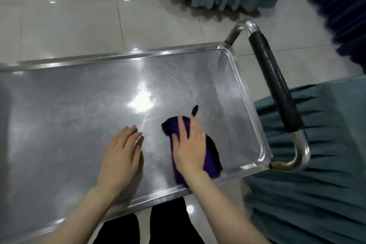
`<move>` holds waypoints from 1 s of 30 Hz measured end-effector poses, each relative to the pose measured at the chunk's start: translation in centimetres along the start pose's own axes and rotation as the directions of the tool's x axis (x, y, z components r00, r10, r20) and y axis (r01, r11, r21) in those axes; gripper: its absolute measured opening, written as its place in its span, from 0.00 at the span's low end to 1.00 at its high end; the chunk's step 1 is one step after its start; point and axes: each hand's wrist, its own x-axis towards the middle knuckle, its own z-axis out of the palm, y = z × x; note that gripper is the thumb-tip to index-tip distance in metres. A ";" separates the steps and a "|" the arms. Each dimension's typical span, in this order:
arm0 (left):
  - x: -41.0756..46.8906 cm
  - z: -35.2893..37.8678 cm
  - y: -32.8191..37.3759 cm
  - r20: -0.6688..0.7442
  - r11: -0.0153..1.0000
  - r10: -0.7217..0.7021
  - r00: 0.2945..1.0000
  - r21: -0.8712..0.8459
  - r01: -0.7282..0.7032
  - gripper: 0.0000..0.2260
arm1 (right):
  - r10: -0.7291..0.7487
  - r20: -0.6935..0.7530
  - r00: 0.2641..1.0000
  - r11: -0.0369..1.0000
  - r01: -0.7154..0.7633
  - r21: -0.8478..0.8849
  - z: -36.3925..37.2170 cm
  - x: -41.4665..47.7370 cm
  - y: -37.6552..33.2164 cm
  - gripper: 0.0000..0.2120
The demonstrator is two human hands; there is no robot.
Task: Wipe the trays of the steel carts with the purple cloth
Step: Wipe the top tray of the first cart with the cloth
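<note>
The right hand (190,144) lies flat, palm down on the purple cloth (212,156), fingers straight and slightly spread. It presses the cloth rather than pinching it. The cloth is bunched under the palm, and its long axis runs from the wrist out past the fingertips, where 1 dark corner sticks up. It shows on both sides of the hand and rests on the floor of the steel tray (79,115).

Just to the thumb side, apart from the cloth, the left hand (120,154) rests flat on the bare steel with its fingers straight and close together, holding nothing.

On the little-finger side the tray's raised end rim is near, with the cart handle (275,85) beyond it. On the thumb side the tray runs on well past the left hand. I judge that the coming strokes must sweep across the cloth's long axis toward that long side, which would mean lifting the left hand out of the way.
</note>
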 end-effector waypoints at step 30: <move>4.5 -0.4 -0.7 -0.005 0.957 -0.196 0.981 0.215 0.193 0.25 | 0.186 -0.040 0.982 0.981 -0.188 -0.042 -3.5 19.4 11.1 0.25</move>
